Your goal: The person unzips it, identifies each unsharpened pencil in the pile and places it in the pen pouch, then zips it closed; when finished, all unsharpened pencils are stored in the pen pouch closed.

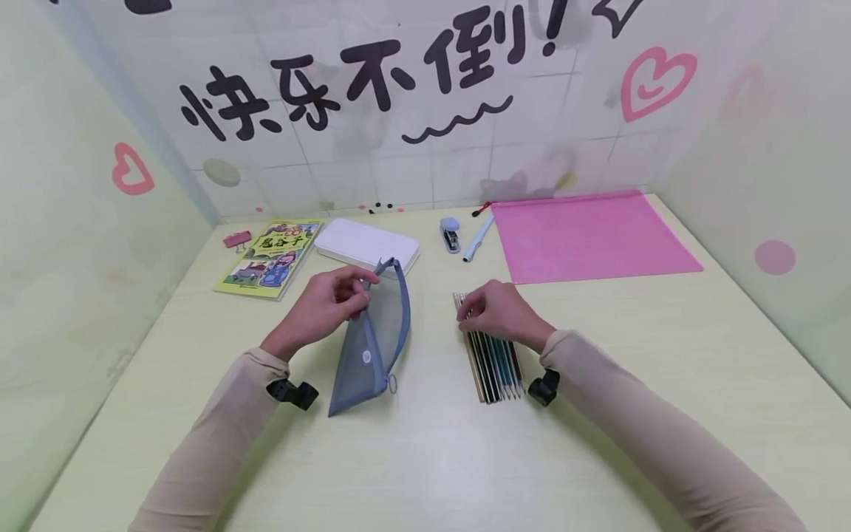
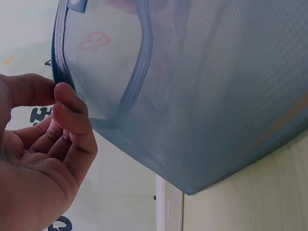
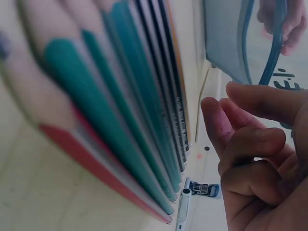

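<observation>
A blue-grey mesh zip pouch (image 1: 355, 362) stands on edge, its zipped mouth spread apart. My left hand (image 1: 327, 307) pinches the mouth's edge between thumb and fingers, and the left wrist view shows this grip on the zip tape (image 2: 60, 62). To the right, several pencils (image 1: 495, 362) lie side by side in a row, sharpened ends mostly toward me. Over their far ends is my right hand (image 1: 497, 314), which holds nothing. In the right wrist view its loosely bent fingers (image 3: 255, 144) stand apart from the thumb, beside the green, red and dark pencils (image 3: 120, 106).
Behind the pouch lies a white case (image 1: 368, 242), with a yellow book (image 1: 269, 260) and a pink binder clip (image 1: 237, 240) left of it. Farther back are a stapler (image 1: 450, 235), a light blue pen (image 1: 479, 238) and a pink folder (image 1: 598, 238). Walls rise behind and beside the table.
</observation>
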`<state>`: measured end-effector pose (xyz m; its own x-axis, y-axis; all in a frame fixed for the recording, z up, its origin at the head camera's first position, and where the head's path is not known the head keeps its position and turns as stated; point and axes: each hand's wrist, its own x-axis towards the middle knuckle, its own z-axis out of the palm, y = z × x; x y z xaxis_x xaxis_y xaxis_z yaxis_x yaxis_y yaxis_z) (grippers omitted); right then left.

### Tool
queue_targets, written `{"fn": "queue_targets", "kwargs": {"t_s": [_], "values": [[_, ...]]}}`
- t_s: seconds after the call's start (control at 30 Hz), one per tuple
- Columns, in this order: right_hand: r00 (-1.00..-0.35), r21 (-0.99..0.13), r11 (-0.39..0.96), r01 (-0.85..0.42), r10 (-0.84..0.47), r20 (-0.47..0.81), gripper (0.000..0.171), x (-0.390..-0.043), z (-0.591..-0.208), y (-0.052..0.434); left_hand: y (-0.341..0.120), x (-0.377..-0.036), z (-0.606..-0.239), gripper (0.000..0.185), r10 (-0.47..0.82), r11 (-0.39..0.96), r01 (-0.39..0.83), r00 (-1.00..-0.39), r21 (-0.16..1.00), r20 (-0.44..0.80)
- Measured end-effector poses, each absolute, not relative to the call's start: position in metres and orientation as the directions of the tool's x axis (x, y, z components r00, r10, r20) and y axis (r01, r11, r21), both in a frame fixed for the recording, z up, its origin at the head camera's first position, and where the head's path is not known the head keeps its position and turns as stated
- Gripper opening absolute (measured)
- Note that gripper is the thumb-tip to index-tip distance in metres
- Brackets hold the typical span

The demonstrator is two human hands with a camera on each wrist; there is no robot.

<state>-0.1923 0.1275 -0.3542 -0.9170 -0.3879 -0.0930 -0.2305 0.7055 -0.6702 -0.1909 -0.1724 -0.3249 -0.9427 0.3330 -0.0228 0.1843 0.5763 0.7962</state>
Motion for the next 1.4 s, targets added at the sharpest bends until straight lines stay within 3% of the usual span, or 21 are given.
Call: {"fn": "queue_targets", "kwargs": {"t_s": [0.57, 0.87, 1.2, 1.4], "values": [[-0.873, -0.521, 0.771, -0.367, -0.478, -0.092, 0.014, -0.184, -0.361, 0.099, -0.17, -0.191, -0.324, 0.026, 0.354, 0.567, 0.215, -0.935, 0.795, 0.001], [-0.901, -0.463, 0.825, -0.325, -0.419, -0.116, 0.025, -0.181, -0.36, 0.084, -0.17, -0.191, -0.324, 0.026, 0.352, 0.561, 0.209, -0.936, 0.801, -0.003], [-0.922, -0.624, 0.766, -0.154, -0.338, -0.188, 0.03, -0.184, -0.361, 0.087, -0.171, -0.191, -0.324, 0.027, 0.361, 0.561, 0.224, -0.932, 0.797, 0.008], [-0.931, -0.808, 0.587, 0.04, -0.271, -0.243, 0.033, -0.187, -0.362, 0.094, -0.172, -0.189, -0.324, 0.028, 0.357, 0.563, 0.215, -0.934, 0.798, 0.0]]}}
